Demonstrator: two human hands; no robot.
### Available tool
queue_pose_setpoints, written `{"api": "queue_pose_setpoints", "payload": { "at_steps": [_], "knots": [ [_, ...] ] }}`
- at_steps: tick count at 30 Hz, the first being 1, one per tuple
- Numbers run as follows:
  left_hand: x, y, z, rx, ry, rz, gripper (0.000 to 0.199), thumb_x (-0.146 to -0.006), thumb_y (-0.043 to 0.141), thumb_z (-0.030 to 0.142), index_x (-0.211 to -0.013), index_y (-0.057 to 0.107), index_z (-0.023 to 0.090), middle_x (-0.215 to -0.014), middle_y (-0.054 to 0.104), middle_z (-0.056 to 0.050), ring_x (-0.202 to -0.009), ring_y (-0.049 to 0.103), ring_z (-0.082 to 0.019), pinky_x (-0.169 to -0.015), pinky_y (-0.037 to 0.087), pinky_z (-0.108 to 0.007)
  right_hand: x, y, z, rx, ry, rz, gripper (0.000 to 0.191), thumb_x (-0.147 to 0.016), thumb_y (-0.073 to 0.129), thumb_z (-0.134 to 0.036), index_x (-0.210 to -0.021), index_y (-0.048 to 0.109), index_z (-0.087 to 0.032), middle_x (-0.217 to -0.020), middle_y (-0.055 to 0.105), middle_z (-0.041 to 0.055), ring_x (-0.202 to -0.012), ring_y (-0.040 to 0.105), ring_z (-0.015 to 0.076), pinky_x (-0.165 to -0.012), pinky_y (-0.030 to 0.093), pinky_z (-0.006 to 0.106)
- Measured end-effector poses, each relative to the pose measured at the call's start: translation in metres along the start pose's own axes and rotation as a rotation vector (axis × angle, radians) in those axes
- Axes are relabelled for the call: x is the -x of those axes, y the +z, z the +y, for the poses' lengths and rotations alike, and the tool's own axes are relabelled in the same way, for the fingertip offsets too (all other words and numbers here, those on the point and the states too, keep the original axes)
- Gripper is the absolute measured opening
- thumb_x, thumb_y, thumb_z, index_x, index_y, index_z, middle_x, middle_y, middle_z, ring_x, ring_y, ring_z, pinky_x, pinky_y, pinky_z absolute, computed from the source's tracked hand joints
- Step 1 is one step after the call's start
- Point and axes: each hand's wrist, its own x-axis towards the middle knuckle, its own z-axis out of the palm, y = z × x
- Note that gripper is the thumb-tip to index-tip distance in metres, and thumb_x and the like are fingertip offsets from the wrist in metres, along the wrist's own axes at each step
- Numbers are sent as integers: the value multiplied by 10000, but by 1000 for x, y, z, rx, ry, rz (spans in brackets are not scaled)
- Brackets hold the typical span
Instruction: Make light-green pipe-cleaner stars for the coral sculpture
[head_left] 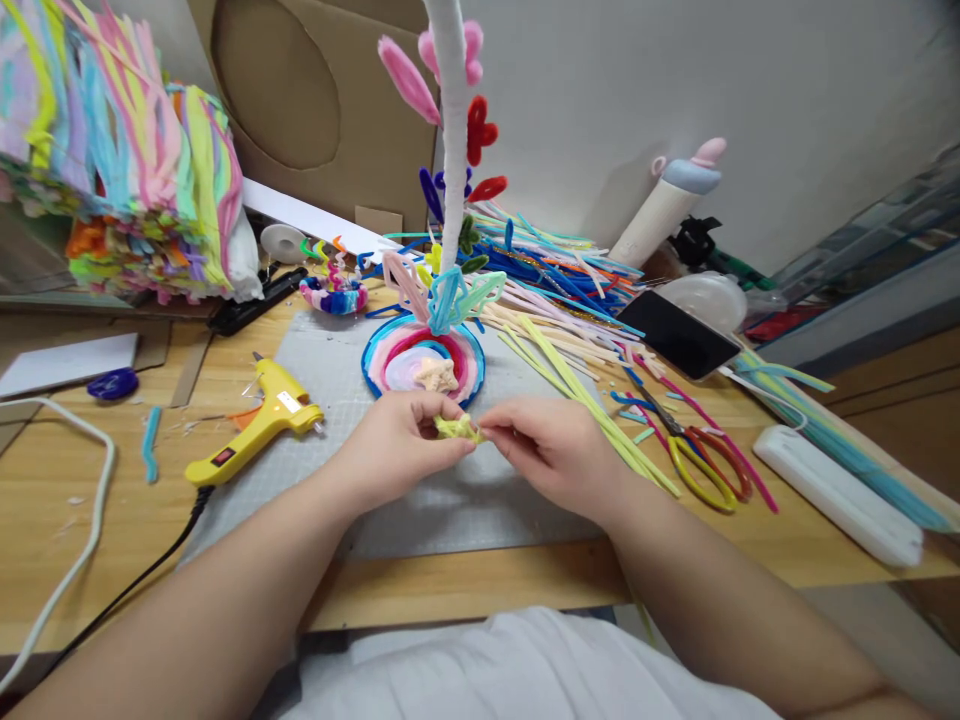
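Between thumb and fingers of my left hand [409, 440] is a small bent piece of yellow pipe cleaner [456, 427]. My right hand [555, 450] pinches the right end of that same piece, its fingertips closed together. Just beyond both hands stands a round base [371, 372] of blue, pink and white rings, with a cream star [436, 375] on it. A white wrapped stem [454, 150] rises from the base, with pink, red, blue and green pipe-cleaner shapes along it.
A yellow glue gun [262, 418] lies to the left on the grey cutting mat [480, 515]. Scissors [701, 465], a phone [679, 333] and a white power strip [836, 495] are on the right. Loose pipe cleaners [555, 300] spread behind; bundles [142, 150] stand back left.
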Motion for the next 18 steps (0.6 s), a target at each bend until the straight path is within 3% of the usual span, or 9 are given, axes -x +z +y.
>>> {"api": "queue_pose_setpoints", "payload": {
  "at_steps": [4,7,14,18],
  "knots": [
    [2,-5,4,194,-66,-192,134,-607,764,215,-682,671,156,-639,653,-4,-580,578,-117,-565,449,-213,-2,-1,0,-391,153,-10,121,-866,563,-239,-928,655,-189,-856,694,37,-704,634,140,-601,482,241],
    [4,-6,5,319,-74,-246,127,-599,775,179,-674,675,156,-654,656,-5,-603,581,-107,-601,465,-212,-2,-1,-1,-432,147,-3,108,-858,569,-220,-900,663,-186,-826,688,32,-688,625,136,-589,472,239],
    [2,-2,5,501,-72,-126,170,-566,802,190,-631,650,151,-646,632,-1,-592,543,-95,-589,438,-208,-6,0,-6,-257,-66,109,113,-870,511,-155,-865,613,-203,-836,632,53,-799,590,165,-735,473,304],
    [-1,1,2,552,-29,-42,178,-577,797,199,-638,637,147,-654,629,16,-612,548,-88,-630,437,-211,-7,4,-8,-254,38,131,94,-881,505,-184,-829,581,-199,-773,583,30,-731,543,150,-689,449,284]
  ]
}}
